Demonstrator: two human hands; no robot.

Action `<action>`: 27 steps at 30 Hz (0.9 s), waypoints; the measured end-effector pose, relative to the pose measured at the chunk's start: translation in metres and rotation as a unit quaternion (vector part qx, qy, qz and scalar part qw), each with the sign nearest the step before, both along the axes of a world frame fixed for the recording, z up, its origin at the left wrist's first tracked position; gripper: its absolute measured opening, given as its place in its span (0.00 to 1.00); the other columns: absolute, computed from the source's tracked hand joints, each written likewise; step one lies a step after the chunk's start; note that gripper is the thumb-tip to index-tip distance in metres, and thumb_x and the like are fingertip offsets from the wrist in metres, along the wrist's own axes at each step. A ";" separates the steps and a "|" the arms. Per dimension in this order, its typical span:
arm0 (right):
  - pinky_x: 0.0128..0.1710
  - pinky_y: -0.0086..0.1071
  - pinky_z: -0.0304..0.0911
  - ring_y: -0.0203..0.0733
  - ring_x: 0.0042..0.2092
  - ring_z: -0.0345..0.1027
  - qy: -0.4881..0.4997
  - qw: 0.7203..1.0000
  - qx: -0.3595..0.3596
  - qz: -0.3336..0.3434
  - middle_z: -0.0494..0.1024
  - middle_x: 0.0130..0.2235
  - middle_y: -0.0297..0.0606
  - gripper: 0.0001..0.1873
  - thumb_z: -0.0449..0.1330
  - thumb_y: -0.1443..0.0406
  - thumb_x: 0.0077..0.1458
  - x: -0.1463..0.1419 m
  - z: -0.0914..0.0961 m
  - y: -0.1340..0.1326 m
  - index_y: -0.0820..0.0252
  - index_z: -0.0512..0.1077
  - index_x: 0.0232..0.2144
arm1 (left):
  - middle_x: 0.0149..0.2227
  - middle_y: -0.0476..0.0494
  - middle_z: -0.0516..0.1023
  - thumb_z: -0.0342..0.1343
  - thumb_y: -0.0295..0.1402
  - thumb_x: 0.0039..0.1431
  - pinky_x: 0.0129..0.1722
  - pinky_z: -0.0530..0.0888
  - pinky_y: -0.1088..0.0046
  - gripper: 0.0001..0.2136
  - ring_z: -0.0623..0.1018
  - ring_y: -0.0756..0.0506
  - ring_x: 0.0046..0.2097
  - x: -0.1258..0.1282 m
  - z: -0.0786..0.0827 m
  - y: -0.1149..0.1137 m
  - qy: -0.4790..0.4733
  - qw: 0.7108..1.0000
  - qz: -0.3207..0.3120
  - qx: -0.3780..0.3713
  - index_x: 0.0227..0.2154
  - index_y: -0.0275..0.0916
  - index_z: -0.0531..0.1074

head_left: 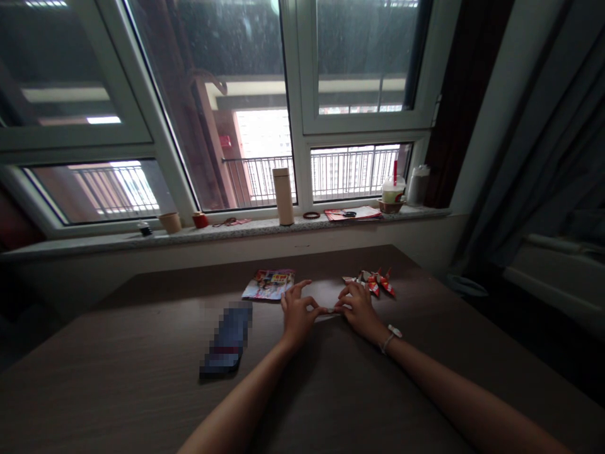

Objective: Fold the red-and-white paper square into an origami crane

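Head | left hand, right hand pinch pale piece | red origami, packet just beyond | phone left

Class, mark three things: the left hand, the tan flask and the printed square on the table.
Left hand (297,316): head view, back of the hand.
Tan flask (283,198): head view, middle of its body.
Printed square (267,285): head view, its upper face.

1. The small pinched piece looked like paper.
2. The folded figures looked like printed paper.
3. The table showed smooth wood grain with a soft sheen.
4. The sill looked like speckled stone.
5. The tall flask had a smooth, matt surface.
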State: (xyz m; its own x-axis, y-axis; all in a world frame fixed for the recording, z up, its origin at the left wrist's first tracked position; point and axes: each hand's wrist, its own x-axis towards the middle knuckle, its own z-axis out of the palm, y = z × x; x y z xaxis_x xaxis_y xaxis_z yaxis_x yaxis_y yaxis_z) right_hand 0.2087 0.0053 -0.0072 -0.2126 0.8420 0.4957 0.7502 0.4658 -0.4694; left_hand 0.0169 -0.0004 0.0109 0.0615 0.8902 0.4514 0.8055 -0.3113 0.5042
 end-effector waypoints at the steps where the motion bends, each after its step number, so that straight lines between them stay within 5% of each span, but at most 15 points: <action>1: 0.64 0.54 0.37 0.51 0.60 0.54 0.000 1.000 0.002 -0.002 0.73 0.44 0.38 0.07 0.60 0.65 0.56 0.000 0.000 0.000 0.53 0.78 0.28 | 0.61 0.52 0.67 0.66 0.39 0.51 0.65 0.50 0.45 0.07 0.60 0.36 0.63 0.000 0.001 0.000 0.000 1.000 0.001 -0.002 0.21 0.45 0.78; 6: 0.61 0.49 0.46 0.49 0.55 0.58 0.009 1.000 0.016 -0.006 0.73 0.41 0.38 0.05 0.61 0.63 0.56 0.000 -0.001 -0.001 0.55 0.76 0.29 | 0.62 0.54 0.67 0.65 0.38 0.52 0.65 0.53 0.48 0.02 0.59 0.36 0.62 -0.003 0.000 0.002 -0.003 1.000 0.013 -0.012 0.27 0.50 0.81; 11: 0.56 0.42 0.52 0.46 0.50 0.62 0.059 0.997 0.034 -0.028 0.73 0.41 0.38 0.07 0.60 0.61 0.58 0.000 -0.004 0.001 0.56 0.75 0.29 | 0.62 0.50 0.65 0.63 0.37 0.54 0.63 0.58 0.55 0.13 0.61 0.39 0.62 -0.003 -0.003 0.003 -0.032 0.999 0.036 0.001 0.44 0.53 0.78; 17: 0.54 0.42 0.55 0.47 0.49 0.64 0.103 0.993 0.038 -0.039 0.74 0.42 0.41 0.10 0.58 0.60 0.59 -0.003 -0.002 0.000 0.57 0.75 0.30 | 0.56 0.45 0.71 0.62 0.34 0.55 0.62 0.62 0.58 0.05 0.68 0.39 0.59 0.012 -0.014 0.003 -0.117 0.992 0.014 -0.044 0.33 0.45 0.82; 24: 0.65 0.57 0.28 0.47 0.50 0.70 0.168 0.982 -0.081 0.020 0.79 0.43 0.36 0.10 0.56 0.57 0.58 -0.009 -0.003 -0.003 0.54 0.74 0.35 | 0.53 0.42 0.76 0.64 0.34 0.50 0.61 0.63 0.58 0.08 0.73 0.38 0.56 0.016 -0.027 0.012 -0.209 0.976 0.001 -0.065 0.34 0.45 0.83; 27: 0.66 0.57 0.26 0.49 0.52 0.69 0.187 0.976 -0.111 0.032 0.80 0.44 0.36 0.10 0.58 0.57 0.56 -0.009 -0.003 -0.003 0.53 0.74 0.37 | 0.54 0.42 0.76 0.64 0.34 0.50 0.61 0.63 0.57 0.08 0.72 0.38 0.56 0.016 -0.027 0.012 -0.221 0.973 0.003 -0.067 0.35 0.45 0.83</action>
State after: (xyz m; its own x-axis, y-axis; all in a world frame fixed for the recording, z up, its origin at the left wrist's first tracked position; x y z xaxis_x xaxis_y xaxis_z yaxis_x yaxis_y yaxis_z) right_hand 0.1997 0.0023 -0.0105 -0.1074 0.9287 0.3549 0.4804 0.3610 -0.7993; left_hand 0.0329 0.0114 -0.0157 -0.1175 0.9426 0.3125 0.5019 -0.2152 0.8377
